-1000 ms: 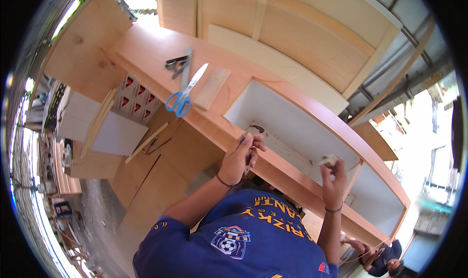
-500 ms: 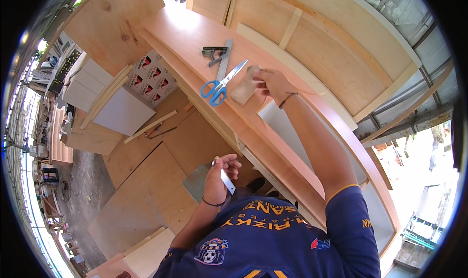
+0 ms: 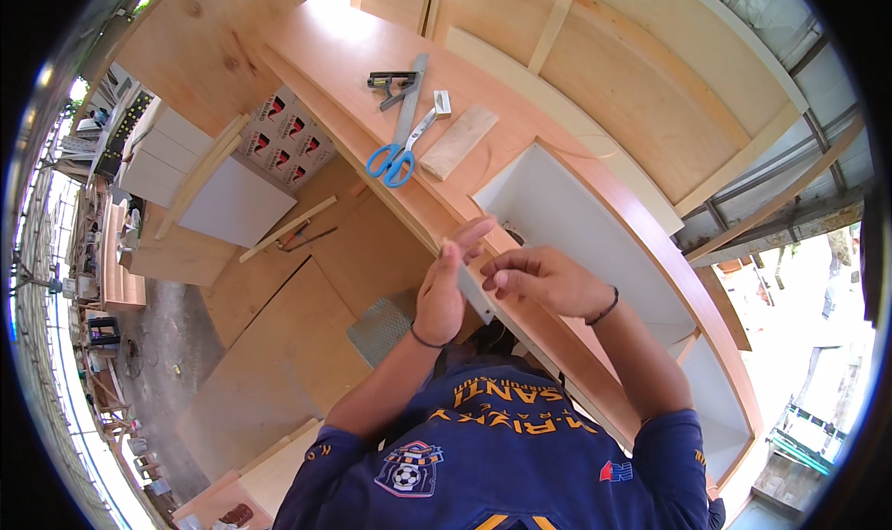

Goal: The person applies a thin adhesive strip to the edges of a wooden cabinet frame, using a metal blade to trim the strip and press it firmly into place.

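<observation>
My left hand point(image 3: 443, 298) grips a flat silver metal blade point(image 3: 478, 298), which has a slanted end and a small hole. Close against the blade is my right hand point(image 3: 548, 281), its fingers curled in toward the thumb; anything between these fingertips is hidden. Both hands are over the near edge of the wooden cabinet point(image 3: 358, 84). Farther off on its top lie blue-handled scissors point(image 3: 395, 163), with a small pale box point(image 3: 441, 104) over the blade tips. Beside them are a flat wood block point(image 3: 460, 143) and a combination square point(image 3: 409, 98).
A white-lined open compartment point(image 3: 585, 233) is set into the cabinet to the right. On the floor at left lie plywood sheets point(image 3: 269, 344) and a thin wood strip point(image 3: 288, 228). A textured grey-green piece point(image 3: 379, 330) is below my left hand. Wooden panels point(image 3: 641, 103) stand behind.
My right hand has come back from the cabinet top to beside the blade. My left hand has risen with the blade to meet it. The small box now lies at the scissors' tips.
</observation>
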Demonstrator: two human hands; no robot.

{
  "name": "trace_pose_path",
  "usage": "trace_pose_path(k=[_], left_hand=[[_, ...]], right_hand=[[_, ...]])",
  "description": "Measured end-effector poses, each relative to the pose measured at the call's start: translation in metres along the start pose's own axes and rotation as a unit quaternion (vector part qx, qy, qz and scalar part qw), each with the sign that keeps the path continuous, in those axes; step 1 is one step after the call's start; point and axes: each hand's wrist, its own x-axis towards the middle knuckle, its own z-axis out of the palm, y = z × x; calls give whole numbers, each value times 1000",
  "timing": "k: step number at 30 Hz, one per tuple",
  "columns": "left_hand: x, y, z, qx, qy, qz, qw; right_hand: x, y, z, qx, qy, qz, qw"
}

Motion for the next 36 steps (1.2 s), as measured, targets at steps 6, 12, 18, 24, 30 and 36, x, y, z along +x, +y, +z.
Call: trace_pose_path(k=[6,12,18,24,30,36], left_hand=[[21,0,34,49,-63,-36,996],[33,-17,22,55,-39,3,998],[86,-27,-31,471,-31,153,868],[127,-47,-63,597,-70,210,771],[153,-47,-69,547,-64,156,820],[164,-43,-63,559,-77,153,811]], right_hand=[[-28,14,-9,145,-24,-10,989],[-43,17,-22,158,40,-9,987],[-59,18,-43,215,99,-28,971],[-59,25,-50,148,148,-3,978],[-45,38,-60,46,202,24,978],[-17,48,-65,-2,192,28,981]])
